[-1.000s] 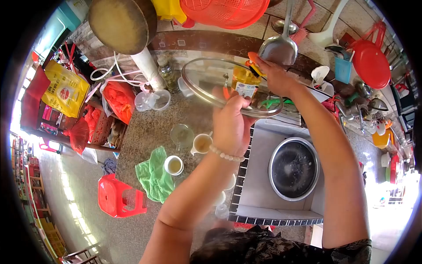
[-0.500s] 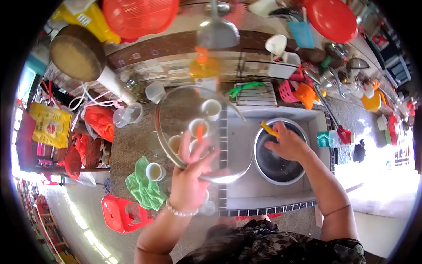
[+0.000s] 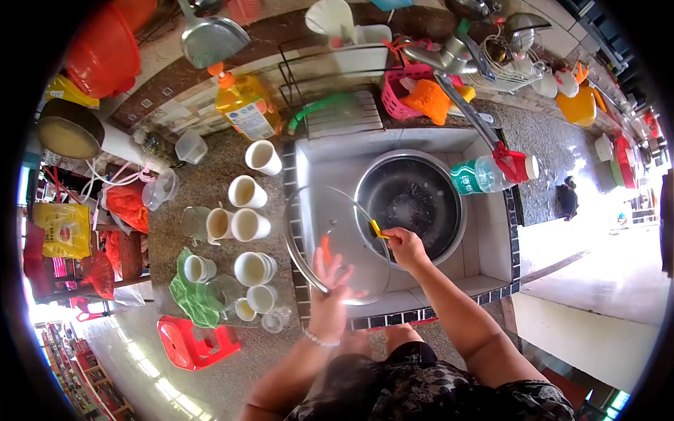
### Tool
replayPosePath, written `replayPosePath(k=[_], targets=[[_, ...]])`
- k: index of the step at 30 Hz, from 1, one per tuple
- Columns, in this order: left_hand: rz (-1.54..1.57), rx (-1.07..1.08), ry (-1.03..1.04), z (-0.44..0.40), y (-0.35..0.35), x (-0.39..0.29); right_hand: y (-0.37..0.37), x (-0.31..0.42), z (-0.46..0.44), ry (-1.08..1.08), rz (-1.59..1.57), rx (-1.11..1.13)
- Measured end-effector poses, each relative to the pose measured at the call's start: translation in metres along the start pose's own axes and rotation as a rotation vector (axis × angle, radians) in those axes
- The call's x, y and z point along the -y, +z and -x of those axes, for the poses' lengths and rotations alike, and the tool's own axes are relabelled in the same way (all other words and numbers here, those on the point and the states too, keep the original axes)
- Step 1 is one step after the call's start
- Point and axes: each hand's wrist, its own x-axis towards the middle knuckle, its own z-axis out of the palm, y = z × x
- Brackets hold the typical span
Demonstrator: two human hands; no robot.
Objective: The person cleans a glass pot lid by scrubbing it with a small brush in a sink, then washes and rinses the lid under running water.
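Observation:
My left hand grips the lower rim of a clear glass pot lid, its fingers partly blurred and seen against the glass. The lid is tilted over the left side of the sink, and a small orange piece shows at its middle. My right hand is closed on a thin yellow object, kind unclear, at the lid's right edge. Beneath that hand a round metal basin with dark, wet-looking contents sits in the tiled sink.
Several pale cups stand on the counter left of the sink, by a green cloth. An orange-capped yellow bottle is behind them. A green-labelled plastic bottle overlaps the sink's right edge. A red stool stands on the floor.
The view has swung right. My left hand has brought the lid from over the cups to over the sink. My right hand has moved from inside the basin to its near-left rim, beside the lid.

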Motion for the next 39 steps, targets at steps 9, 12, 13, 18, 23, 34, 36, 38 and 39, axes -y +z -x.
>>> replayPosePath(k=[9,12,13,18,23,34,36,38,39], targets=[[-0.154,-0.048,0.059,-0.006,0.008,0.057,0.007,-0.038,0.016,0.025,0.016,-0.118],[-0.198,-0.055,0.087,-0.007,0.003,0.063,0.021,-0.054,0.017,-0.148,-0.008,-0.181],[-0.192,-0.054,0.096,-0.008,0.003,0.062,0.025,-0.063,0.016,-0.157,-0.011,-0.176],[-0.149,-0.068,0.097,-0.002,-0.002,0.068,0.009,-0.054,0.022,0.133,-0.004,0.039],[-0.127,-0.1,0.08,0.003,-0.005,0.079,0.033,-0.05,-0.009,0.085,0.155,-0.06],[-0.186,-0.188,0.147,-0.015,-0.013,0.065,0.021,-0.046,-0.032,0.366,-0.234,-0.013],[-0.339,-0.188,0.26,-0.02,-0.019,0.065,0.027,-0.03,-0.055,0.324,-0.292,0.018],[-0.41,-0.261,0.345,-0.032,-0.023,0.055,0.031,-0.022,-0.062,0.356,-0.304,0.024],[-0.446,-0.296,0.387,-0.041,-0.024,0.047,0.032,-0.016,-0.061,0.373,-0.31,0.026]])
